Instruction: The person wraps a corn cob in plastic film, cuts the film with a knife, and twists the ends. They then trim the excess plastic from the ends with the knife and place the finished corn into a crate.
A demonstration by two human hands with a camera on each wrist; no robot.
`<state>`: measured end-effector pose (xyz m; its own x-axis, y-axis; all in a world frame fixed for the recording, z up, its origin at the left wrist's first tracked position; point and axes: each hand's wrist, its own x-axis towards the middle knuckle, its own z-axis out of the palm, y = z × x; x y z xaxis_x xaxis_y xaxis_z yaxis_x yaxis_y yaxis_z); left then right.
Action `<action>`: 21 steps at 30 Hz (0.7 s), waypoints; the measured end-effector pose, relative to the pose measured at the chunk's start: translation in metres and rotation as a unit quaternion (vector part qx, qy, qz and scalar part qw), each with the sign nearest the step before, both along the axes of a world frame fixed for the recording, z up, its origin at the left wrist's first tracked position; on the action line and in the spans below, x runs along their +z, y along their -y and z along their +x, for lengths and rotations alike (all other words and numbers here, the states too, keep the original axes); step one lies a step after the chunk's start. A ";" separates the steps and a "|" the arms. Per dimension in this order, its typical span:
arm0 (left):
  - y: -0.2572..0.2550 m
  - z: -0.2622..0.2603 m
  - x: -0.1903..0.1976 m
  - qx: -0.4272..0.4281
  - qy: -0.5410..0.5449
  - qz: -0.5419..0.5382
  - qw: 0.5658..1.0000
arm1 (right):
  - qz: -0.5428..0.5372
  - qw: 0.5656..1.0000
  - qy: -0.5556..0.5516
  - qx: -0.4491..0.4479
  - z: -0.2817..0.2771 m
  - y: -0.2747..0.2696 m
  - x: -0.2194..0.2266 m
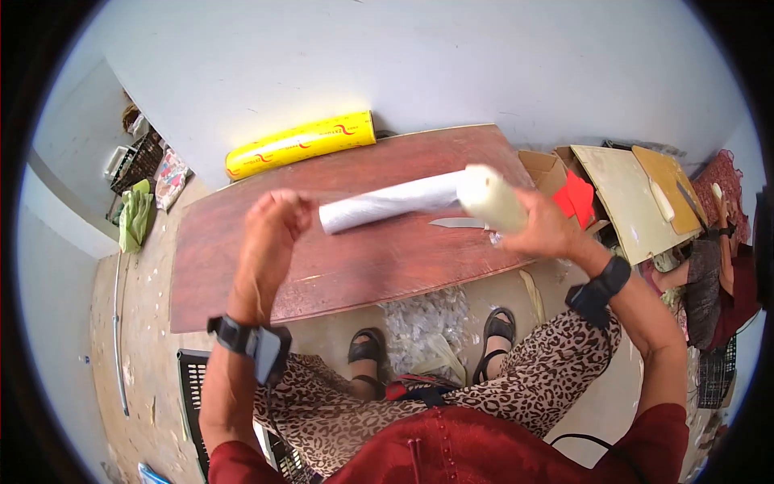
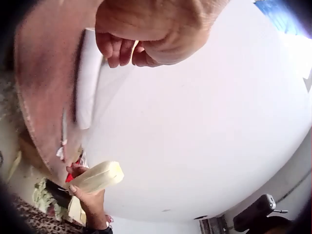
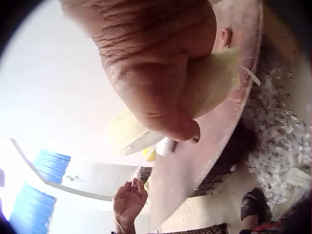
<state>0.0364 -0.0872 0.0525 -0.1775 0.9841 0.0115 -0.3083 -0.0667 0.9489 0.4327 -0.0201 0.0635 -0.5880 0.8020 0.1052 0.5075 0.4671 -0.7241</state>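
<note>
A pale, whitish-green vegetable (image 1: 493, 202) is gripped in my right hand (image 1: 542, 226), raised above the table's right part; the right wrist view shows the thumb (image 3: 170, 124) lying along it. My left hand (image 1: 276, 219) is raised at the left end of a white roll of film (image 1: 395, 200), its fingers curled together. In the left wrist view a faint clear sheet (image 2: 113, 80) runs between the roll and these fingertips, which pinch its edge. Behind the vegetable, a knife (image 1: 457, 222) lies on the reddish table (image 1: 322, 274), its handle end hidden.
A yellow printed roll (image 1: 302, 145) lies along the table's back edge by the wall. At the right are a cardboard box (image 1: 542, 168) with red pieces and a board (image 1: 625, 194). Another person (image 1: 730, 242) sits at the far right. Scraps (image 1: 427, 323) cover the floor between the feet.
</note>
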 end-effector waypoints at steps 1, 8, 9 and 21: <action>-0.016 -0.007 0.007 0.007 0.002 0.026 1.000 | 0.001 0.999 0.026 -0.025 -0.008 -0.004 0.026; -0.084 -0.028 0.058 0.063 -0.010 0.083 0.995 | 0.022 0.993 -0.118 -0.014 -0.041 -0.080 0.078; -0.091 -0.037 0.060 0.061 -0.013 0.097 0.993 | 0.053 0.991 -0.118 -0.018 -0.046 -0.088 0.083; -0.133 -0.094 0.101 0.093 -0.024 0.182 0.979 | 0.133 0.982 -0.133 -0.032 -0.104 -0.128 0.130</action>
